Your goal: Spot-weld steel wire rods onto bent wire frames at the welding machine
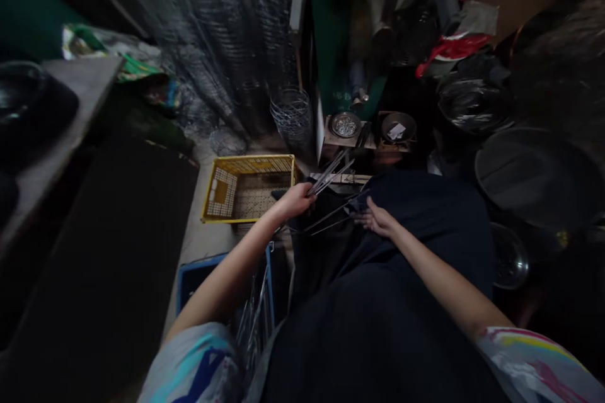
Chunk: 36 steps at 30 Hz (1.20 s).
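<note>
My left hand (299, 199) is closed around a bundle of thin metal rods (333, 173), which fan out toward the upper right. My right hand (379, 219) is above the dark cloth over my lap, its fingers blurred but apart from the thumb. Two loose thin rods (328, 219) cross the dark gap between my hands, their right ends close to my right fingers. Whether those fingers touch them I cannot make out.
A yellow plastic crate (217, 192) stands left of my hands. Below it, a blue crate (189, 271) holds more metal rods. Ahead are a bowl of small shiny parts (345, 125) and stacked wire baskets (290, 116). Large round pans (524, 170) lie to the right.
</note>
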Tool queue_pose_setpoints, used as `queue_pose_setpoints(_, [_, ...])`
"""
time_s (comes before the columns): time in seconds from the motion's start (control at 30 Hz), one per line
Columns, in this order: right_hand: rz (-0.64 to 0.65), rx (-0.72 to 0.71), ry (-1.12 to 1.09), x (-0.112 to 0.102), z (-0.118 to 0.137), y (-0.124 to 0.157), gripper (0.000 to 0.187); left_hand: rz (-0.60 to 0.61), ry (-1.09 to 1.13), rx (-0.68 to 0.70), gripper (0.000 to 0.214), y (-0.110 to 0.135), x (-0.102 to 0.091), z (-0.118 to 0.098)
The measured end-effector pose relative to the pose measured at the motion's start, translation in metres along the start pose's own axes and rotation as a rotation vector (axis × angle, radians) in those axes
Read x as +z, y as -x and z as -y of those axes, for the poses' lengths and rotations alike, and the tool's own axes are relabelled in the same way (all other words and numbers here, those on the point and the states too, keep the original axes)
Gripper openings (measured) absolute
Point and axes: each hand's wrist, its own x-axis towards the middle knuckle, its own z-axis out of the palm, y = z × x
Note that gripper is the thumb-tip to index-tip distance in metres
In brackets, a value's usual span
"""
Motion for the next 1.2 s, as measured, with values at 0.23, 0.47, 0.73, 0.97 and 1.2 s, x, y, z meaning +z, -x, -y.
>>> queue_pose_setpoints(0.23, [0.026, -0.14, -0.215, 0.053, 0.025, -0.014, 0.009, -0.029, -0.376, 0.114, 0.009, 0.014, 0.04, -0.028])
queue_pose_setpoints(0.47, [0.04, 0.109, -0.252, -0.008, -0.033, -0.008, 0.022, -0.129, -0.336, 0.118, 0.039, 0.021, 0.051, -0.013])
queue_pose_setpoints(0.73, [0.004, -0.037, -0.495, 0.031, -0.006, -0.065, 0.019, -0.165, 0.225, 0.106, 0.043, 0.043, 0.052, 0.006])
queue_pose_setpoints(0.97, [-0.193, -0.097, -0.556, 0.037, -0.009, -0.092, 0.019, -0.464, 0.079, 0.136, 0.026, 0.07, 0.046, 0.025])
queue_pose_setpoints(1.2, [-0.225, -0.094, -0.587, 0.041, -0.002, -0.097, 0.018, -0.139, 0.038, 0.164, 0.048, 0.103, 0.039, 0.087])
